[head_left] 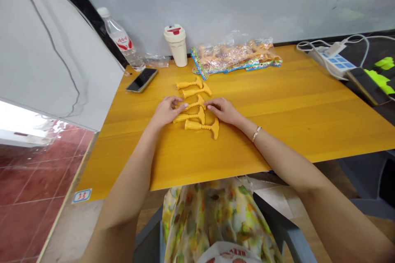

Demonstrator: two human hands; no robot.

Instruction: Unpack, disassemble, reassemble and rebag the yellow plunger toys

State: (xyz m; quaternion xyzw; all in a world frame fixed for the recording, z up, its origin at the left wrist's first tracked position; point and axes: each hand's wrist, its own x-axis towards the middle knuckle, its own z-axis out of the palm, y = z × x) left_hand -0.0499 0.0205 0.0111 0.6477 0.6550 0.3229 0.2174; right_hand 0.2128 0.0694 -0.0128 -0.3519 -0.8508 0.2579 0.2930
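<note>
The yellow table (293,111) is the largest thing. At its back lie clear plastic packets (237,59) with blue patterned edges, and orange-yellow pieces are seen inside them. The transparent bottle (123,43) stands near the left edge, with white cap on; its liquid level I cannot tell. The white cup (178,48) is beside the packets, and its lid hides the content. The left hand (167,110) touches the handle end of the middle yellow T-shaped piece (194,104), and the right hand (222,111) touches its head end. This piece lies on the table, between two pairs of similar pieces (202,126). Whether either grip is closed, I cannot tell.
</note>
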